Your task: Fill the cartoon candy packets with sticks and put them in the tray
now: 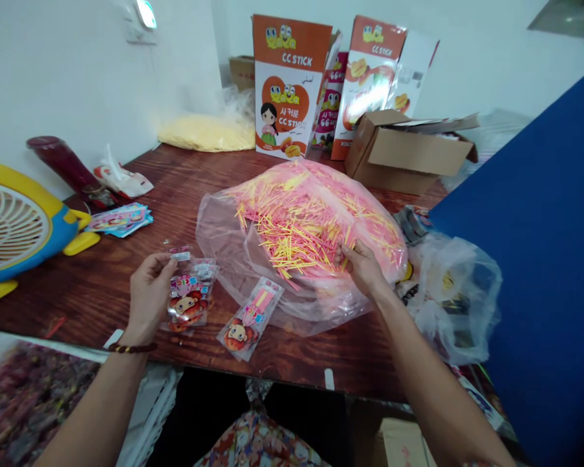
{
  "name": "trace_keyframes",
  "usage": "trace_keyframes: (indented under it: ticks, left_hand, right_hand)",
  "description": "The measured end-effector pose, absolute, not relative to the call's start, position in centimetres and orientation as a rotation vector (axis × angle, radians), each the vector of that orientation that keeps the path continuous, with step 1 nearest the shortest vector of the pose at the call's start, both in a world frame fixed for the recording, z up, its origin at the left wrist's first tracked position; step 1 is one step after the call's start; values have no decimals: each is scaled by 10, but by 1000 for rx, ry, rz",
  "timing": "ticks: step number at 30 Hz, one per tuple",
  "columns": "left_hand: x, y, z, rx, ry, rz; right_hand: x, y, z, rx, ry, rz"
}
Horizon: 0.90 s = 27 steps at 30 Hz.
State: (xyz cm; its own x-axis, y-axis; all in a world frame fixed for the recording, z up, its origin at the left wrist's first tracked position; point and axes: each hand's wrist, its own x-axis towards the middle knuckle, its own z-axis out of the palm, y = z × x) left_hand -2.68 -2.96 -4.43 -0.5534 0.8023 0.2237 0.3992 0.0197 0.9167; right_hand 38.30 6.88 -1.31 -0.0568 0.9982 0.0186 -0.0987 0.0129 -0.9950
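Observation:
A large clear plastic bag (pixel 219 227) lies spread on the table, heaped with thin pink and yellow sticks (pixel 296 243). At the right edge of the heap, my right hand (pixel 365 266) has its fingers curled round a few sticks, though how many is hidden. My left hand (pixel 148 285) pinches the top of a small clear printed pouch (pixel 187 305) with a red-haired cartoon figure; more such pouches seem to lie under it. Between my hands a similar pouch (pixel 250 319) rests on the table, with pink and yellow sticks showing inside.
A toy-shaped fan (pixel 19 224), a dark red bottle (pixel 68 165), wipes (pixel 121 178) and printed packets (pixel 119 219) are at left. Behind the heap stand CC Stick boxes (pixel 292 84) and an open carton (pixel 409 152). A crumpled plastic bag (pixel 460 298) and blue panel (pixel 540 259) border the right.

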Motion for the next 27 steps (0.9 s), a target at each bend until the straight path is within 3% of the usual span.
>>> trace_keyframes:
  ticks: [5,10,17,27]
  left_hand:
    - [-4,-35,-24,926,1599,1721]
    - [7,-38,-23,825,1543,1736]
    - [-4,-50,-27,902,1592,1803]
    - [-5,-59,-27,813,1539,1759]
  right_hand:
    - [338,44,-10,-879,-1088,1510]
    - [268,28,-29,-775,-1056,1682]
    - [184,26,-60,-714,-1444,1492]
    - [179,23,-72,-913,-1629,1459]
